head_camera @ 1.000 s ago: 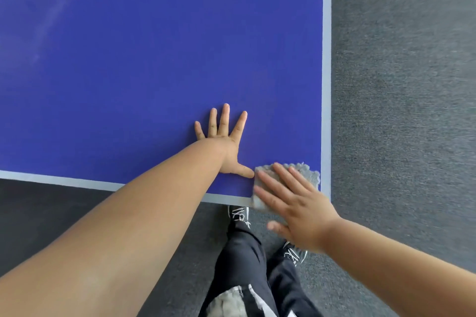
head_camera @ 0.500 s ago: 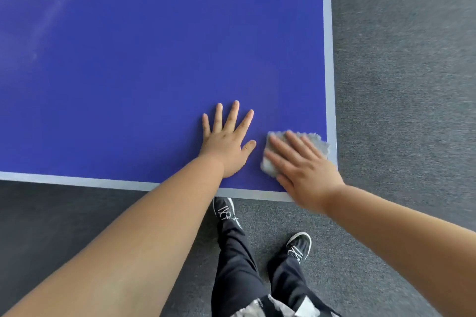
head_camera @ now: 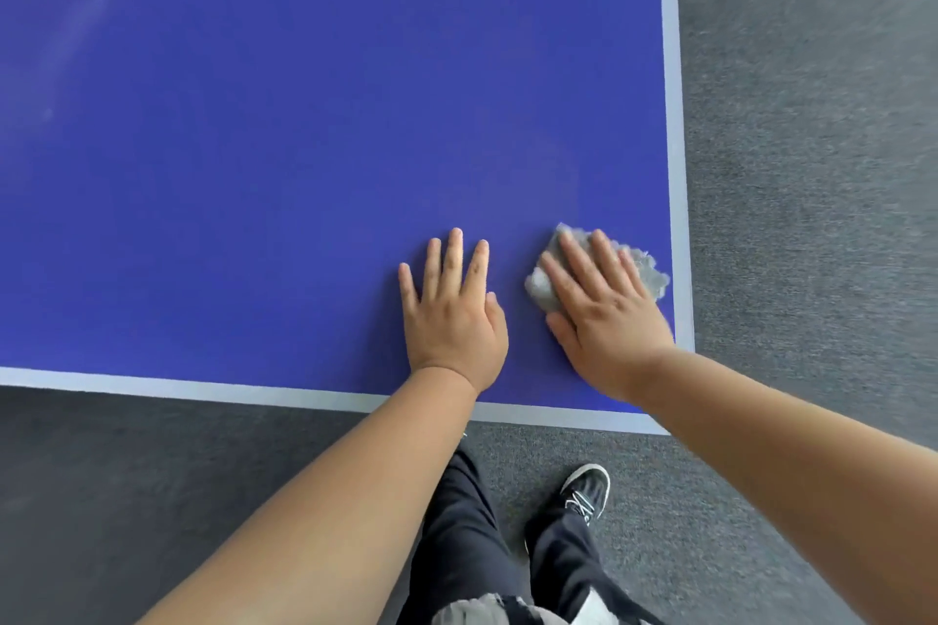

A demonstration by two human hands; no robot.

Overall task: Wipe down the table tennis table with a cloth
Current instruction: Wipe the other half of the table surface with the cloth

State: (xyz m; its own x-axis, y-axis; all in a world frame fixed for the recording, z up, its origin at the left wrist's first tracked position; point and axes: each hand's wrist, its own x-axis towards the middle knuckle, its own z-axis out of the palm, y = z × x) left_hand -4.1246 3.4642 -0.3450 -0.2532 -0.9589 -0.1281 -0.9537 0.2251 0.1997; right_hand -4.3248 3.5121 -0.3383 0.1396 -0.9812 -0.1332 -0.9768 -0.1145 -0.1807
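Bench (head_camera: 254, 142) in blue with a pale border: the left hand (head_camera: 451, 315) lies flat on it, fingers straight and spread, holding nothing. At its 3 o'clock, slightly apart, the right hand (head_camera: 604, 320) presses a grey cloth (head_camera: 647, 272) under straight fingers, near the bench's 5 o'clock corner.

head cam | faces steeply down (wide-angle) | close above table (head_camera: 304, 117) corner
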